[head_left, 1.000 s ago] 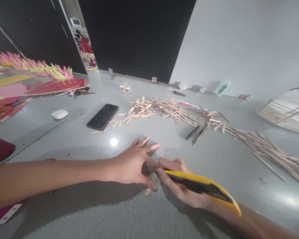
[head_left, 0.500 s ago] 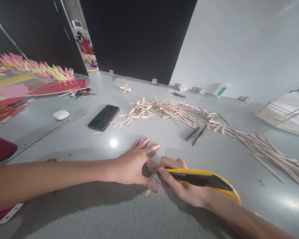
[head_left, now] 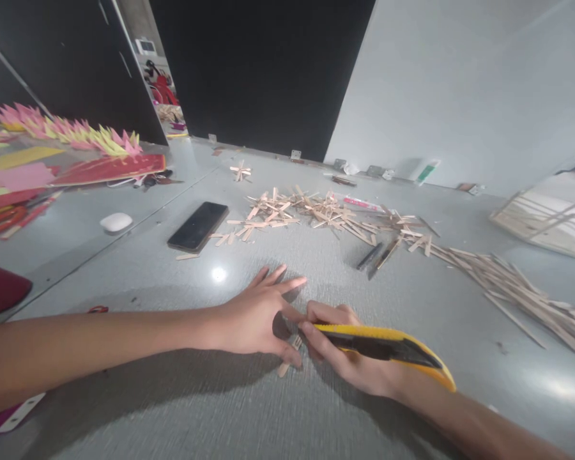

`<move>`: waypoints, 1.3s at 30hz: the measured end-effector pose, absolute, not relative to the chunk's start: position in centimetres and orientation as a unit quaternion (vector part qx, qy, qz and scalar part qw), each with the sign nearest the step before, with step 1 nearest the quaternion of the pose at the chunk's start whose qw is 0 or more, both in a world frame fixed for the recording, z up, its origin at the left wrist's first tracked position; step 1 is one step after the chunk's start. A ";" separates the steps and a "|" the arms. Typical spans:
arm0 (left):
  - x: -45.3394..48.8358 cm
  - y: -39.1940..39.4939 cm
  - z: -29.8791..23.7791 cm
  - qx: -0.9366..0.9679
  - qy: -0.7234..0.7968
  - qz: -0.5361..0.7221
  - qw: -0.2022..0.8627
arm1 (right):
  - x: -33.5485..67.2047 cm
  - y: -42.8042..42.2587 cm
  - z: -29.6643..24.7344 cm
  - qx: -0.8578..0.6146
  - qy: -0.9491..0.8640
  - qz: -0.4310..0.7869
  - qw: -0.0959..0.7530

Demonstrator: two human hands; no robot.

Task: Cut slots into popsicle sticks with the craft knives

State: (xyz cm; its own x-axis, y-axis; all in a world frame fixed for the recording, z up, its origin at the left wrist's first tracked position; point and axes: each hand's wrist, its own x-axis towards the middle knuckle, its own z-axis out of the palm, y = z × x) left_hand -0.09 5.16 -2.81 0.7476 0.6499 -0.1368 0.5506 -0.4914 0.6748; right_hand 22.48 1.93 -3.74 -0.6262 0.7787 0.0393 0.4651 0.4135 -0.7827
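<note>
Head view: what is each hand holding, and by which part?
Right hand: the cutter, by its front end. Left hand: thumb on a stick, just short of its near end.

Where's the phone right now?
In the head view, the phone lies left of centre, beyond the left hand, just left of the wooden pieces.

Head view: single camera, worn on the person's head, above the grey surface (head_left: 249, 415)
Facing: forward and down
Near field: left grip (head_left: 261, 314) at 6 o'clock, right grip (head_left: 357, 375) at 5, close
Forearms (head_left: 100, 338): entering from 8 and 4
Far field: black panel (head_left: 263, 70) at 12, white wall (head_left: 441, 83) at 2
</note>
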 end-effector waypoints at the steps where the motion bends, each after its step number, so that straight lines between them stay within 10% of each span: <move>1: -0.1 5.2 -2.8 0.861 0.350 0.067 0.363 | 22.5 1.9 -3.8 -0.381 -0.816 0.385 0.205; 39: -1.6 2.0 -2.7 0.852 0.384 0.149 0.321 | 22.6 1.4 -5.0 -0.346 -0.852 0.203 0.337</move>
